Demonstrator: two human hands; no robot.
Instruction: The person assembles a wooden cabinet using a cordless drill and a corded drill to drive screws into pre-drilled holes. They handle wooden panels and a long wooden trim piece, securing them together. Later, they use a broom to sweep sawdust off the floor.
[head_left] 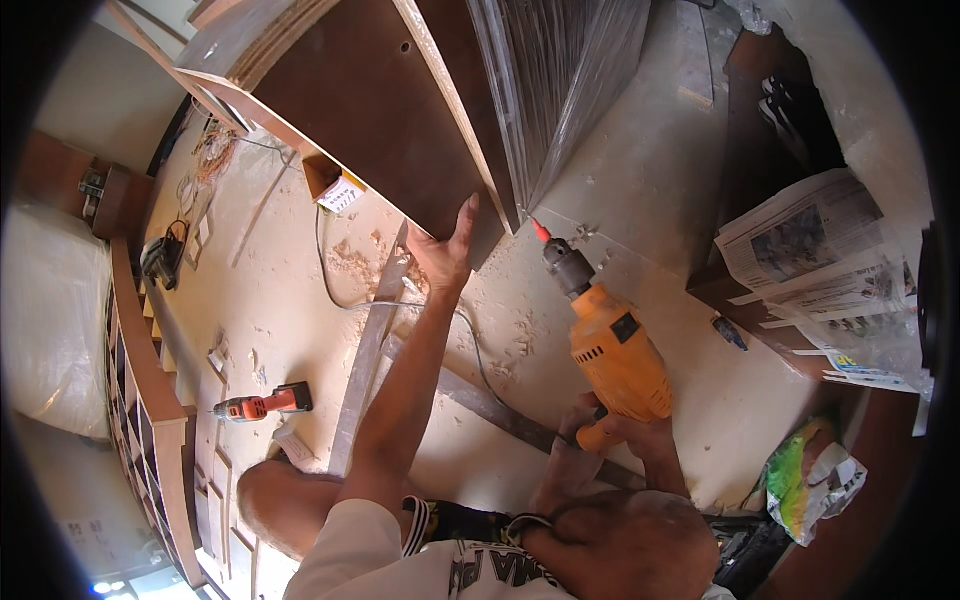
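Observation:
A brown wooden panel (390, 110) with pale raw edges leans toward me at the top middle. My left hand (447, 250) grips its lower corner, the thumb on the near face and the other fingers partly hidden behind the edge. In my right hand (640, 437) is an orange power drill (620, 355), held by its rear handle. The drill's black chuck (568, 268) points up and left. A red piece (541, 230) sits at its front, and the thin bit ends close to the panel's lower edge; whether they touch I cannot tell.
Plastic-wrapped panels (560, 90) stand beside the brown panel. On the floor lie a red cordless drill (262, 403), wooden strips (365, 365), a grey cord (328, 280) and wood shavings (350, 262). Newspapers (820, 250) cover furniture at right, near a green-and-white bag (812, 480).

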